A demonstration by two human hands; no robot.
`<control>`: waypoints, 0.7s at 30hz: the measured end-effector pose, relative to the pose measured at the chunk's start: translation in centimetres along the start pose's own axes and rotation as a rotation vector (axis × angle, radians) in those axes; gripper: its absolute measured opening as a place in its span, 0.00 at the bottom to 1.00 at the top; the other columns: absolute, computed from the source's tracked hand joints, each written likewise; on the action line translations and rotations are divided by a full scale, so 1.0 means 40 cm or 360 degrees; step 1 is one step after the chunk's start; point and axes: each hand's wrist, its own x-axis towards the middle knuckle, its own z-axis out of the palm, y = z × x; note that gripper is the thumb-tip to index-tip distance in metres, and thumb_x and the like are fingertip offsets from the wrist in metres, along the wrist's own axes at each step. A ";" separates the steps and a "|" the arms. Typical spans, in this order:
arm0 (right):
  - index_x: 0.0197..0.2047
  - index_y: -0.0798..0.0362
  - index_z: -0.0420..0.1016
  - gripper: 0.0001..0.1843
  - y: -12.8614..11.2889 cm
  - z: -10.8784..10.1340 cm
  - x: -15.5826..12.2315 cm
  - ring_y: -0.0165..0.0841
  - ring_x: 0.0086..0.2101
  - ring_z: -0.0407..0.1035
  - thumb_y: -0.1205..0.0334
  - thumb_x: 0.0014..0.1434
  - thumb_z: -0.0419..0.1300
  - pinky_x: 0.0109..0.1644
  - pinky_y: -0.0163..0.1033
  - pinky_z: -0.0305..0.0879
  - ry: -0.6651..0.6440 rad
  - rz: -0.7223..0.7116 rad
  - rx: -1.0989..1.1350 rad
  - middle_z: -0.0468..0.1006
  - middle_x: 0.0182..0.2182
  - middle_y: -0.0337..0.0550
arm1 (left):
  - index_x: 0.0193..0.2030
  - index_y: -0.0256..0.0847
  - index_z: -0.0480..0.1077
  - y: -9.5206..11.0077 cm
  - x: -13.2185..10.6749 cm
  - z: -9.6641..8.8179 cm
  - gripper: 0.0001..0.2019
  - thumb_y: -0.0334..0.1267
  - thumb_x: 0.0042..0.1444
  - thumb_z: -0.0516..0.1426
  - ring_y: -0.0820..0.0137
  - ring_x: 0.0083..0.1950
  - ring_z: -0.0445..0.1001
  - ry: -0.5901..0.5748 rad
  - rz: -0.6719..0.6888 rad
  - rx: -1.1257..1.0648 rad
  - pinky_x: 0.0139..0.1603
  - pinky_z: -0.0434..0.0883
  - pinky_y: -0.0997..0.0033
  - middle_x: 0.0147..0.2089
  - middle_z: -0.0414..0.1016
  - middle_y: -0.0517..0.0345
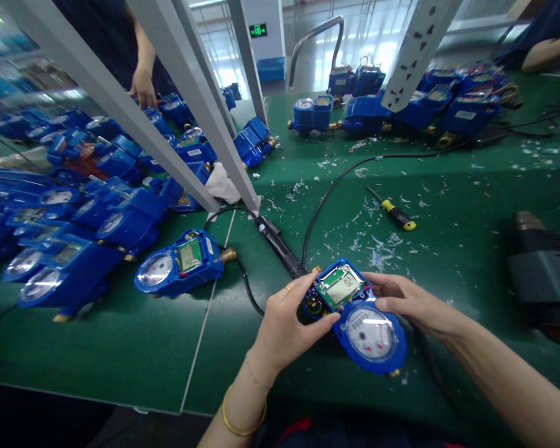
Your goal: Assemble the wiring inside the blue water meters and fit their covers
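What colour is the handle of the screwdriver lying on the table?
The screwdriver has a yellow and black handle, seen in the head view.

The held meter (359,314) is flanked by the left hand (289,323) and right hand (408,302). A screwdriver (394,213) is seen behind it, a second meter (180,264) to its left, a drill (541,274) to its right.

Bare green table (452,274) lies open right of the yellow-handled screwdriver (394,213); blue meters (74,230) crowd the left.

Green bench (121,348) carries blue meters (180,264), screwdriver (394,213), cable (336,186).
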 end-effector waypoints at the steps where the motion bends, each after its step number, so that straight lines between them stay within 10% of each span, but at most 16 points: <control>1: 0.68 0.57 0.62 0.44 -0.001 0.000 0.000 0.47 0.54 0.70 0.48 0.52 0.68 0.59 0.50 0.65 -0.0017 -0.0007 -0.0010 0.74 0.56 0.55 | 0.63 0.37 0.66 -0.001 -0.001 -0.003 0.30 0.40 0.54 0.66 0.62 0.61 0.74 -0.0021 0.0005 -0.0013 0.63 0.72 0.60 0.61 0.74 0.47; 15: 0.69 0.54 0.61 0.44 0.007 0.009 0.008 0.45 0.52 0.71 0.48 0.53 0.68 0.60 0.50 0.63 -0.0085 -0.0049 0.0113 0.72 0.58 0.55 | 0.65 0.39 0.63 0.014 0.003 0.017 0.38 0.45 0.48 0.68 0.55 0.63 0.72 -0.0077 -0.0264 -0.0036 0.64 0.70 0.54 0.63 0.72 0.45; 21: 0.66 0.54 0.67 0.53 0.017 -0.012 0.043 0.52 0.59 0.64 0.35 0.42 0.69 0.65 0.52 0.59 -0.0143 0.0020 -0.0084 0.71 0.60 0.55 | 0.59 0.44 0.70 -0.080 -0.002 0.093 0.31 0.38 0.46 0.68 0.56 0.56 0.79 0.0253 -0.0184 -0.0004 0.57 0.76 0.65 0.57 0.79 0.52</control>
